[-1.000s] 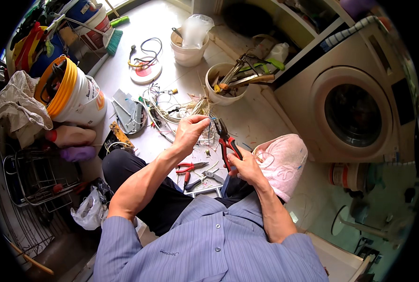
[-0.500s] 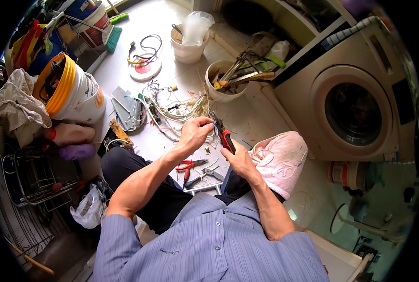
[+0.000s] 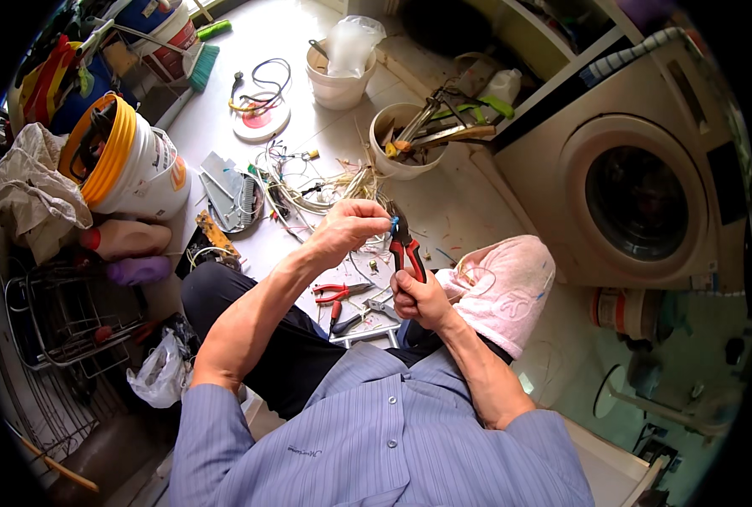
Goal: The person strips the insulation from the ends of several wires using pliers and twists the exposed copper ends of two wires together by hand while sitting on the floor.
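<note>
My right hand [image 3: 424, 300] is wrapped round a pair of red-and-black pliers [image 3: 409, 255], jaws pointing away from me and handles a little apart. My left hand [image 3: 352, 228] pinches a small blue piece [image 3: 394, 225] right at the jaws; its exact kind is too small to make out. Beyond both hands lies a tangled heap of pale wires [image 3: 342, 186]. Nearer to me on the floor are red-handled pliers [image 3: 335, 291] and dark-handled pliers [image 3: 361, 319]. A pink towel [image 3: 511, 291] covers my right knee, with a thin wire loop on it.
A bucket of tools [image 3: 408, 165] and a white bucket with a plastic bag [image 3: 339, 89] stand ahead. At left are a white-and-yellow bucket [image 3: 152, 182], a grey appliance part [image 3: 228, 194] and a wire rack [image 3: 63, 321]. A washing machine [image 3: 561, 211] stands at right.
The pliers have turned more upright and their handles spread. My right hand has come slightly nearer to me, and my left hand has shifted a little to the right.
</note>
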Demonstrator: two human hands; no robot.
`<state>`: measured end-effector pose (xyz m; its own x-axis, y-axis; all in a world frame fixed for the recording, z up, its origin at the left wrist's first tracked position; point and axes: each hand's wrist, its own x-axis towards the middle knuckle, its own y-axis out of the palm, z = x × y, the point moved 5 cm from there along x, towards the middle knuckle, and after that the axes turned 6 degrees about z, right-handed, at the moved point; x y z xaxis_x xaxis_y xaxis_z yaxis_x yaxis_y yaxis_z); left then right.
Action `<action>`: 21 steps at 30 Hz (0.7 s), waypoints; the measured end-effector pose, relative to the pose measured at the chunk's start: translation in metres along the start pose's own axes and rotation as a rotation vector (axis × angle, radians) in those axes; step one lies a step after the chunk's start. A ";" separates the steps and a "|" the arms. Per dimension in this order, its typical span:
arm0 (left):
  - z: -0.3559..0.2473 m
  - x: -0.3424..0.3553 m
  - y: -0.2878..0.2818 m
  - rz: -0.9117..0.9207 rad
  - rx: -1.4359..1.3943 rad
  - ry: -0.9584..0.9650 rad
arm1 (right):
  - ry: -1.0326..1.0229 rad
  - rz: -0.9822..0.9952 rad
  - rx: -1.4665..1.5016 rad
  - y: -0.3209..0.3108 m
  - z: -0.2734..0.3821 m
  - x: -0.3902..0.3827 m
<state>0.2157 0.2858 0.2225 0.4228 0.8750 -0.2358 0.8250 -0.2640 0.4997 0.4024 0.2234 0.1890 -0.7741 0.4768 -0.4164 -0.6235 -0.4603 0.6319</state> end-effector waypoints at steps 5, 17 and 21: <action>-0.007 -0.003 0.001 -0.123 0.492 0.052 | -0.103 -0.302 -0.505 -0.016 0.007 0.005; 0.004 -0.020 0.002 -0.056 0.689 -0.039 | -0.022 -0.460 -0.922 -0.021 0.014 -0.005; 0.000 -0.030 0.005 0.066 0.640 -0.074 | -0.054 -0.407 -0.756 -0.021 0.005 -0.007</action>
<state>0.2072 0.2585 0.2319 0.4859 0.8245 -0.2901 0.8472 -0.5259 -0.0757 0.4211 0.2329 0.1818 -0.4797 0.7392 -0.4727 -0.7720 -0.6116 -0.1731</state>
